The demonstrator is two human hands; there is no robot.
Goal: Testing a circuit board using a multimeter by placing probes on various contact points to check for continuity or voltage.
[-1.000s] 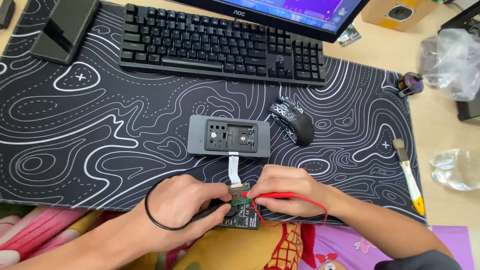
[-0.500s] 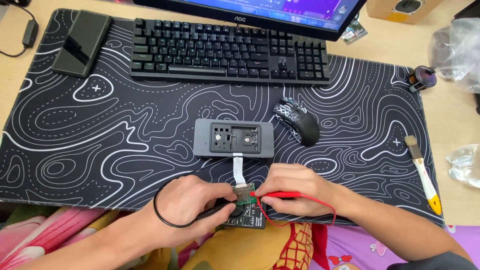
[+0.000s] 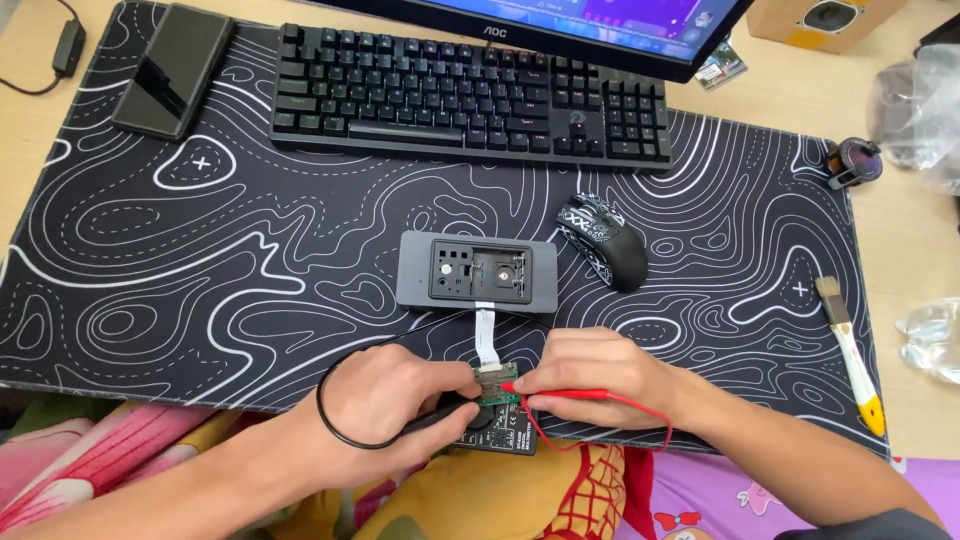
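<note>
My left hand (image 3: 395, 400) grips a black test probe (image 3: 445, 416) whose black lead loops around the wrist. My right hand (image 3: 590, 368) pinches a red test probe (image 3: 560, 394) with a thin red wire trailing below. Both probe tips meet on a small green circuit board (image 3: 497, 386) at the near edge of the mat. A white flat ribbon cable (image 3: 486, 335) runs from that board up to a grey open device casing (image 3: 477, 273). A small black unit (image 3: 505, 435) lies just under the board, partly hidden by my fingers.
A black desk mat (image 3: 200, 260) with white wavy lines covers the desk. A black keyboard (image 3: 470, 105), a monitor base, a patterned mouse (image 3: 601, 241), a dark phone (image 3: 172, 70), a brush with a yellow-tipped handle (image 3: 850, 350) and clear plastic bags (image 3: 925, 100) lie around.
The view has shifted slightly, so everything sits a little lower and further right. Both hands stay on the probes at the small board, with hardly any movement.
</note>
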